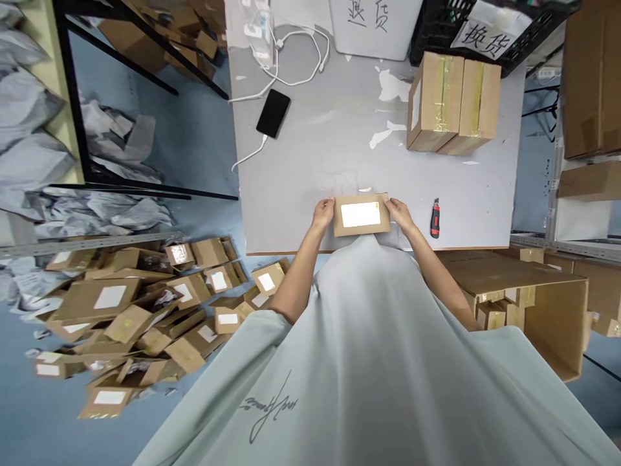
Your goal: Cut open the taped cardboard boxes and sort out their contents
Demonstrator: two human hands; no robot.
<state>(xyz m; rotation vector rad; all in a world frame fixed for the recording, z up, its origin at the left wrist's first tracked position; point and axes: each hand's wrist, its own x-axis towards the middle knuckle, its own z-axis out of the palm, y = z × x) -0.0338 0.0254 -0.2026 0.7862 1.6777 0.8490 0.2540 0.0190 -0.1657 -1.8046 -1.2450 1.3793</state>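
Observation:
A small brown cardboard box [361, 230] with a white label facing up is held between my two hands at the table's front edge, close to my body. My left hand [324, 213] grips its left end, fingers closed on the edge. At the other end, my right hand [400, 213] pinches the upper right corner. To the right of the box a red and black utility knife [435, 220] lies on the grey table [301, 162]. Whatever lies under the box is hidden.
Two taped cartons [439, 97] stand at the back right before a black crate [521, 32]. A phone [273, 113] on a white cable lies back left, near a power strip [259, 39]. Opened boxes [97, 298] pile on the left floor; a large carton [553, 323] stands right.

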